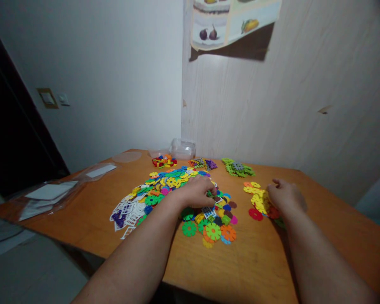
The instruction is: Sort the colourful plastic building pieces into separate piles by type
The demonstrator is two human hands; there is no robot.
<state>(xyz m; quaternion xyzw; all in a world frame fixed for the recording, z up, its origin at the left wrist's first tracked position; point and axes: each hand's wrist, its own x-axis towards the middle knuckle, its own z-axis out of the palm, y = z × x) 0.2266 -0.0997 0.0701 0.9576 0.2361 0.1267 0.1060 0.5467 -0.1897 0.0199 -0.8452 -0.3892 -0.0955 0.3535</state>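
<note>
Yellow notched plastic discs (259, 202) lie right of centre in my frame, apart from the multicoloured plastic heap (171, 182) at centre, seemingly to prevent mixing. Their cluster slants down rightward; the heap stretches crosswise. My left hand (198, 192) curls over the heap, my right hand (286, 197) half-closes at the discs' edge; I cannot tell whether either grips anything.

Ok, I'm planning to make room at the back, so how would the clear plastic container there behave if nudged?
The clear plastic container is probably light, since its see-through walls look thin. They might flex under a firm squeeze. It looks wider than tall, so it would likely slide rather than tip.
</note>
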